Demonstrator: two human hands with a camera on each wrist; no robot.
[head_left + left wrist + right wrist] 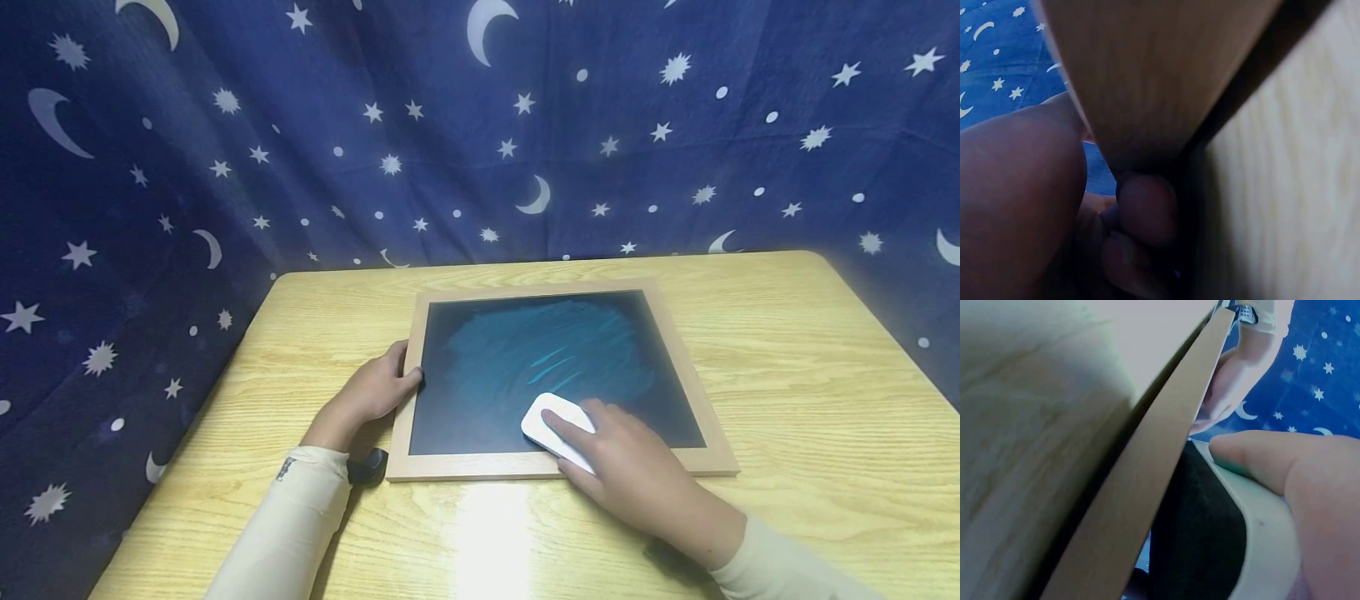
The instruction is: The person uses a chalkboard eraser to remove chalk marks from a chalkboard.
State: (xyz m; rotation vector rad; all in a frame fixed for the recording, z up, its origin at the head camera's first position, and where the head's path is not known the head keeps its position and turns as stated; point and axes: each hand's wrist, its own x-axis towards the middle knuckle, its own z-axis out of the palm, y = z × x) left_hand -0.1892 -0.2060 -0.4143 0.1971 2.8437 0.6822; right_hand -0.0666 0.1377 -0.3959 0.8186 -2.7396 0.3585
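Note:
A small blackboard in a light wooden frame lies on the table, its middle smeared with blue-green chalk. A few brighter chalk strokes show near its centre. My right hand grips a white-backed eraser at the board's lower edge, thumb and fingers round its sides. In the right wrist view the eraser's dark felt faces the board, beside the wooden frame. My left hand holds the frame's left side, thumb on top and fingertips under the edge.
The wood-grain table extends on both sides of the board. A dark blue curtain with moons and stars hangs behind the table and along its left side. A dark wrist device sits by the left sleeve.

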